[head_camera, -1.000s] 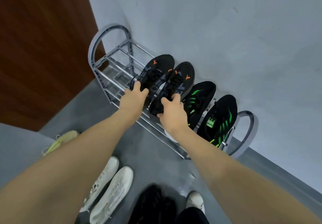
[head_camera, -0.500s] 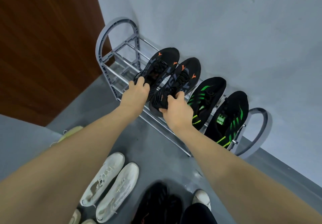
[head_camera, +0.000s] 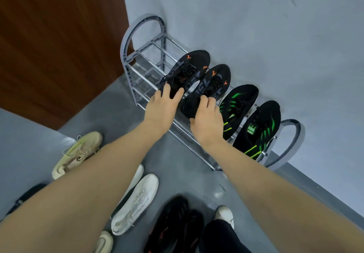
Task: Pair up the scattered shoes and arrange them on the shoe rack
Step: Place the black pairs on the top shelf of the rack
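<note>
4 shoes (head_camera: 239,103) on rack (head_camera: 143,42) top; others on floor (head_camera: 177,166) in front.

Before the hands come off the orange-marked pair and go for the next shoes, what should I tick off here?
1. Orange-marked black pair side by side on the top tier, toes to the wall: ok.
2. Green-striped pair on the same tier, to its right: ok.
3. Left hand free of its shoe: not ok, fingertips at the heel.
4. Right hand free: not ok, fingers curled over the other shoe's heel.
5. Heels fully seated on the shoe rack: cannot tell, hands cover them.
6. Next pair ready: ok, white pair lies together on the floor.
</note>
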